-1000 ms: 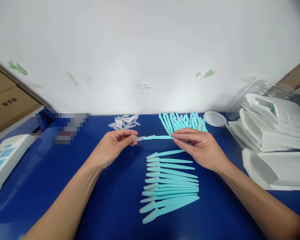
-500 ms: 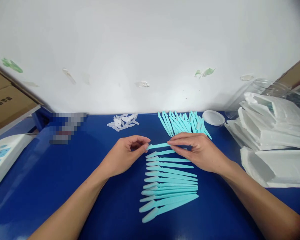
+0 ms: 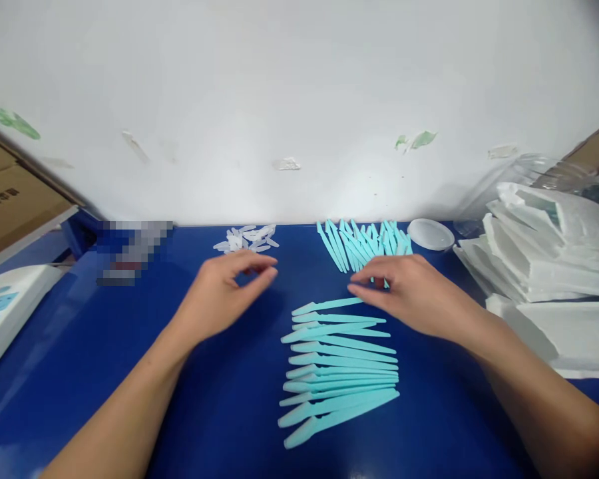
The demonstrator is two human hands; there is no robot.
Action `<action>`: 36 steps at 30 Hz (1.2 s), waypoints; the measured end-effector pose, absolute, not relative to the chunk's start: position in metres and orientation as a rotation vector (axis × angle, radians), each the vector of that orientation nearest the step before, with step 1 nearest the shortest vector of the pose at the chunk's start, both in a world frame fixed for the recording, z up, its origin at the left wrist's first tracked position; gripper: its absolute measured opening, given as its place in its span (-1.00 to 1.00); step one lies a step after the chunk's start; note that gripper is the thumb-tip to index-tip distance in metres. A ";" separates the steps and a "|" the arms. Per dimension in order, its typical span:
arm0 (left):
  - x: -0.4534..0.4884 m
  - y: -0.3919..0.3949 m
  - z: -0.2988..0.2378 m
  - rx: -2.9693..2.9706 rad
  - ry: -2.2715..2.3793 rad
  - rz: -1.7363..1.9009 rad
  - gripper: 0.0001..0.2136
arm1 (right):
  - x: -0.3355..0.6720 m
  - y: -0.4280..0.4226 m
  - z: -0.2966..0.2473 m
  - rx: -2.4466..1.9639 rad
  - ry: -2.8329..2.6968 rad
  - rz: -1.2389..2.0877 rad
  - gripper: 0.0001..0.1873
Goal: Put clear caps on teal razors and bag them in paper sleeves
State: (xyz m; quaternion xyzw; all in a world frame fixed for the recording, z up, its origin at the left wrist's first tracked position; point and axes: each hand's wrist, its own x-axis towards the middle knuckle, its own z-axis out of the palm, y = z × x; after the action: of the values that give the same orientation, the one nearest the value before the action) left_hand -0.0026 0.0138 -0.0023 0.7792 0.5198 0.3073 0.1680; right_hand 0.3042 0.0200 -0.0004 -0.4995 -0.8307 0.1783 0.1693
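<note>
My left hand [image 3: 224,289] hovers just in front of a small pile of translucent white blade caps [image 3: 244,238]. Its thumb and forefinger are slightly apart, with nothing seen between them. My right hand [image 3: 409,289] is over the front of a heap of turquoise eyebrow razors [image 3: 357,243], fingers a little parted and holding nothing visible. It hides the handle end of the farthest razor in a row of capped turquoise eyebrow razors [image 3: 344,366]. One capped razor [image 3: 324,330] in that row lies slanted across its neighbours.
At the back right sits a round whitish lid [image 3: 430,234], beside stacked white padded bags [image 3: 554,253]. A white device with blue panels [image 3: 14,306] is at the left edge, below a cardboard box [image 3: 20,199]. A white wall [image 3: 299,100] rises behind the blue table [image 3: 219,412].
The razor that both hands held has been let go and now lies across the row. My left hand has moved left towards the caps, my right hand slightly right.
</note>
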 end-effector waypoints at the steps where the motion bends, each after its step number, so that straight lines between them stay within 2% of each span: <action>1: -0.012 0.021 -0.006 2.239 1.593 0.942 -0.76 | 0.299 0.028 -0.001 -1.518 -2.322 0.376 -0.73; 4: -0.038 0.041 -0.021 2.392 1.822 0.945 -0.71 | 0.277 0.054 -0.008 -1.721 -2.300 0.179 -0.69; 7: -0.048 0.050 -0.034 2.583 1.827 0.748 -0.68 | 0.255 0.073 -0.017 -1.803 -2.277 0.131 -0.70; 12: -0.035 0.049 -0.039 2.723 1.799 0.465 -0.66 | 0.242 0.080 -0.023 -1.874 -2.284 0.149 -0.77; 18: -0.020 0.052 -0.039 2.675 1.830 0.559 -0.63 | 0.238 0.073 -0.015 -1.886 -2.339 0.165 -0.75; 25: -0.010 0.048 -0.034 2.674 1.625 0.398 -0.72 | 0.246 0.061 -0.016 -1.719 -2.387 0.230 -0.72; 30: -0.001 0.036 -0.022 2.552 1.553 0.305 -0.71 | 0.267 0.044 -0.012 -1.621 -2.313 0.407 -0.79; 36: 0.000 0.032 -0.011 2.431 1.655 0.155 -0.63 | 0.297 0.016 0.000 -1.488 -1.940 1.198 -0.80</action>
State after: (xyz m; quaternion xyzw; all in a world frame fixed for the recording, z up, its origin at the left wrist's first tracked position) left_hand -0.0001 0.0315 -0.0111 0.8215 0.5594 0.0523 0.0980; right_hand 0.2972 0.0165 -0.0004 -0.5347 -0.6969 0.4303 0.2081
